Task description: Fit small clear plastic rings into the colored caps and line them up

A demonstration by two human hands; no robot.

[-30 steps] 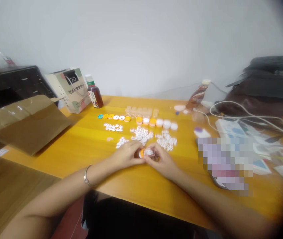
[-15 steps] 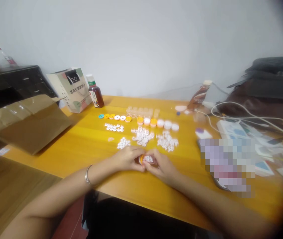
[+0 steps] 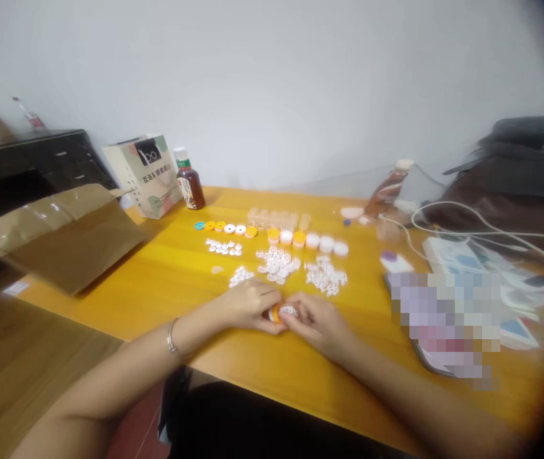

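My left hand (image 3: 250, 305) is closed around the orange-lidded end of a small container (image 3: 276, 313), just above the table. From the other side my right hand (image 3: 318, 322) grips its body, where white bits show between the fingers. Much of the container is covered by my fingers. Just beyond my hands lie piles of small white pieces: round ones (image 3: 241, 276), ring-like ones (image 3: 278, 264) and a loose heap (image 3: 326, 276). A row of orange, white and teal caps (image 3: 219, 227) runs behind them, continuing as orange- and white-topped containers (image 3: 299, 240).
Clear cups (image 3: 281, 218) line the back. A dark drink bottle (image 3: 190, 185) and paper bag (image 3: 145, 178) stand back left, with an open cardboard box (image 3: 85, 248) nearer. A brown bottle (image 3: 389, 188), white cables (image 3: 472, 207), papers and a pixelated item (image 3: 437, 325) occupy the right.
The whole view has shifted slightly. My right fingers have changed position on the container, and the orange lid shows a little more. Both hands stay together on it.
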